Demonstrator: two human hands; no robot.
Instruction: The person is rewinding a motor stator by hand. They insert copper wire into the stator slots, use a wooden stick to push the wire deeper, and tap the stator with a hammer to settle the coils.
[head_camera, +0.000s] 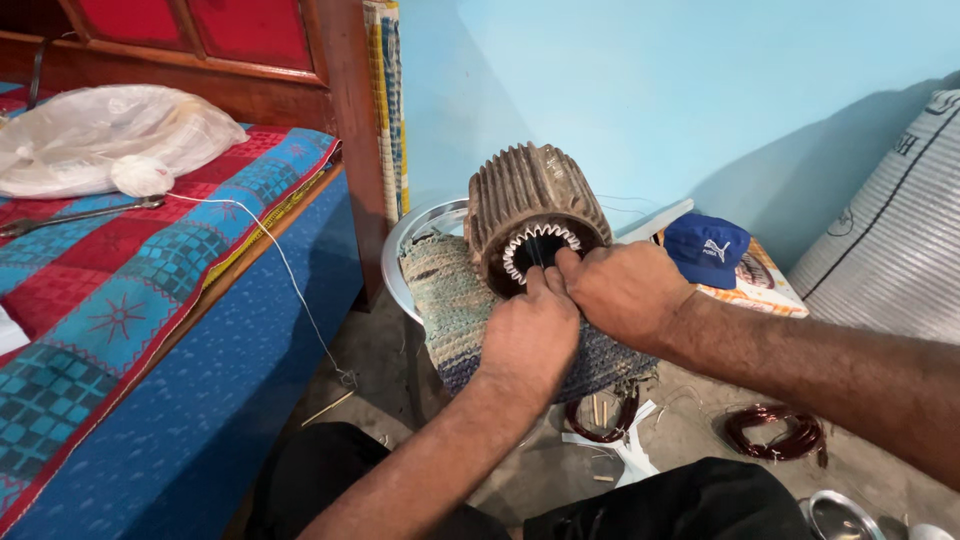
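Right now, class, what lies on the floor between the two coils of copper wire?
In the head view, bare grey floor separates the coil below the mat from the right-hand coil, with white paper scraps beside the first.

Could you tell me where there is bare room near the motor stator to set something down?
Bare floor lies between the woven mat and the copper wire coil. The bed has open cover below the white bag. It is crowded at the stator, where both hands meet.
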